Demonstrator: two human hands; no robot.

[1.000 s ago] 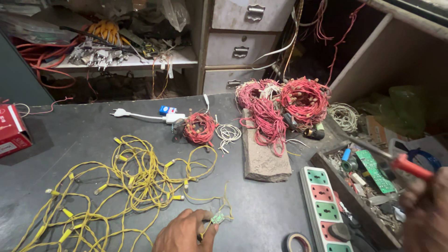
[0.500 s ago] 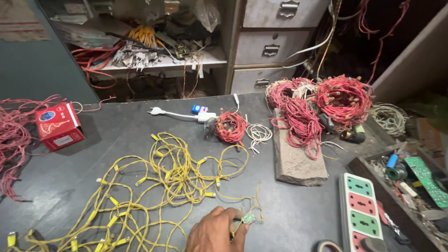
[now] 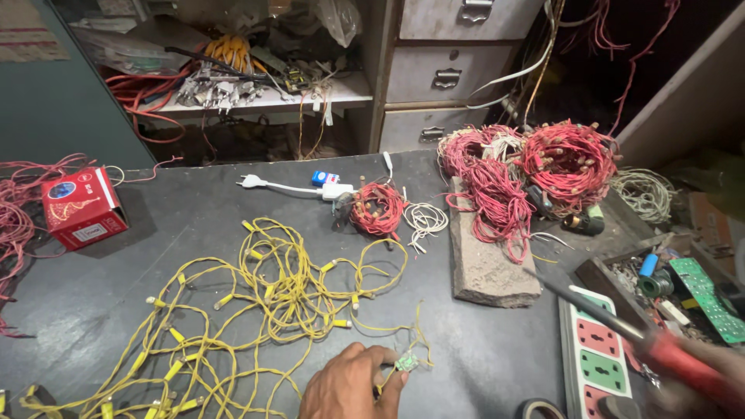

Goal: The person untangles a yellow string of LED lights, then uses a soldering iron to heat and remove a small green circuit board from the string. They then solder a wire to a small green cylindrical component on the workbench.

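Left hand (image 3: 349,386) pinches a small green circuit board (image 3: 406,361) at the near edge of the dark table (image 3: 186,233); the board sits at the end of the tangled yellow string of small lights (image 3: 264,299), spread out left of centre; right hand (image 3: 710,380), blurred at the near right corner, grips a red-handled soldering iron (image 3: 621,330), tip raised over the grey stone block (image 3: 489,256), well apart from the board; judged: parts are in hand, iron not yet on the board, joint still to do.
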